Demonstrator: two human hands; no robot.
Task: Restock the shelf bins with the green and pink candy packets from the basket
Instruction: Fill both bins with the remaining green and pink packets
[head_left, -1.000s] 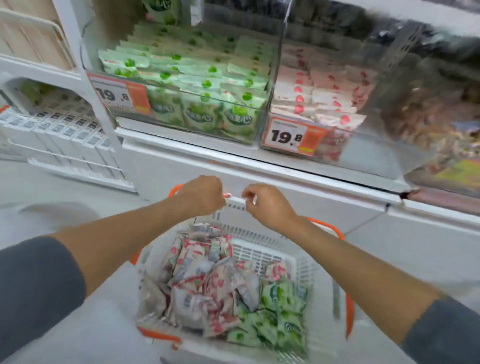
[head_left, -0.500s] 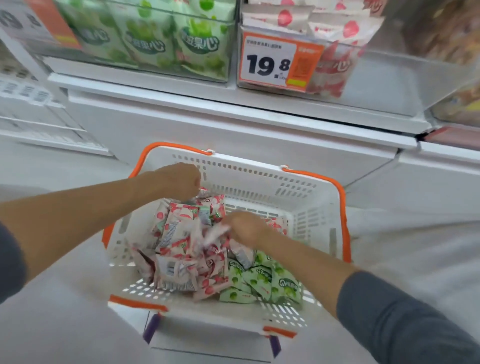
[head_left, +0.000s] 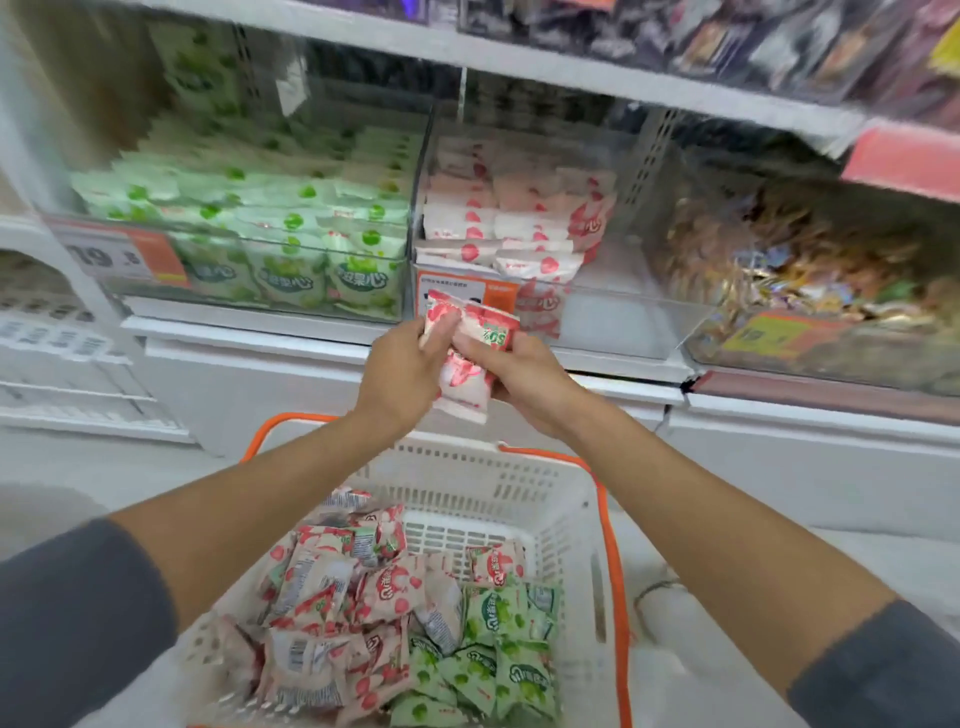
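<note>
— What's at the bottom of the frame?
— The basket (head_left: 519, 483), with loose pink packets (head_left: 337, 597) on its left, green packets (head_left: 498, 649) on its right.
— And in the middle?
— Left hand (head_left: 400, 374) and right hand (head_left: 524, 384), fingers wrapped round a pink bunch (head_left: 465, 387).
— Higher up?
— The green bin (head_left: 260, 208) upper left, the pink bin (head_left: 519, 218) next to it.

head cam | forward-down | close over basket (head_left: 493, 467) | shelf bins (head_left: 623, 317) ahead
</note>
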